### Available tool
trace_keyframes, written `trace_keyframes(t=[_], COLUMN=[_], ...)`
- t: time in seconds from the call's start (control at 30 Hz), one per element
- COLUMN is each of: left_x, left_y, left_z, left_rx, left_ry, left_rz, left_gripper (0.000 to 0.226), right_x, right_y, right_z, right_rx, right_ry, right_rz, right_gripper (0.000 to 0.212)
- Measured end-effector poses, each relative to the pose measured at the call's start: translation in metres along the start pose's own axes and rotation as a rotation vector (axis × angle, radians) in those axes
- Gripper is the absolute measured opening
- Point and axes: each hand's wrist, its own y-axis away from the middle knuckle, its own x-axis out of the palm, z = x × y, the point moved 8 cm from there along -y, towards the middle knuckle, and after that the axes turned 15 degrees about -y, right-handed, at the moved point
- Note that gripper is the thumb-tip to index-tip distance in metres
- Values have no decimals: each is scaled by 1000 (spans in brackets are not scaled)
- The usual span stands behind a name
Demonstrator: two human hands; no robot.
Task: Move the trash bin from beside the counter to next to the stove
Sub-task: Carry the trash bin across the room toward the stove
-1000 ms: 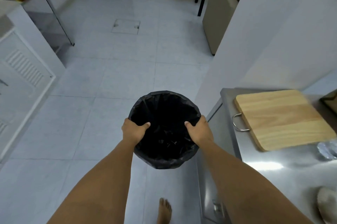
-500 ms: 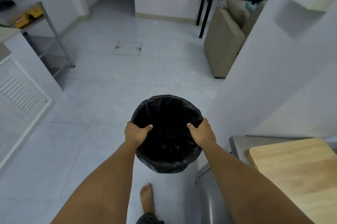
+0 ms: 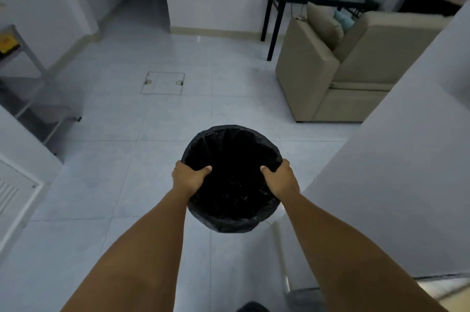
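While both arms reach straight out ahead, the trash bin (image 3: 230,179) hangs between them above the pale tiled floor (image 3: 106,184), lined with a black bag (image 3: 223,225) folded over its rim. The left hand (image 3: 189,177) is clamped on the rim's left side, thumb hooked inside and fingers wrapped outside; the right hand (image 3: 279,179) grips the right side the same way. Both forearms run level and nearly parallel, wrists straight. Just right of the bin stands a white wall (image 3: 396,184), its corner edge near the right hand. Ahead and to the left the floor lies open, with a square floor hatch (image 3: 162,82) set into the tiles. Farther off on the right sits a beige sofa (image 3: 330,77) beside a black table (image 3: 274,19). At the left edge stands a metal rack (image 3: 28,88) and a white cabinet (image 3: 15,192)
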Motion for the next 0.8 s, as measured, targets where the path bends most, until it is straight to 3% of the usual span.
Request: trace_keyframes(t=[0.13, 0.27, 0.5, 0.8], left_x=[0, 11, 36, 51], left_y=[-50, -90, -189, -289], left_z=[-30, -62, -117, -213], left_rx=[18, -12, -61, -103], left_ry=[8, -8, 8, 26], left_rz=[0, 0, 29, -4], left_gripper=[123, 106, 124, 107], right_x=[8, 14, 17, 15], right_y=[-49, -106, -220, -353], right_z=[25, 44, 90, 156], right_rx=[-7, -1, 25, 7], right_ry=[-30, -22, 10, 25], right_rz=[1, 8, 84, 97], right_gripper=[74, 73, 73, 71])
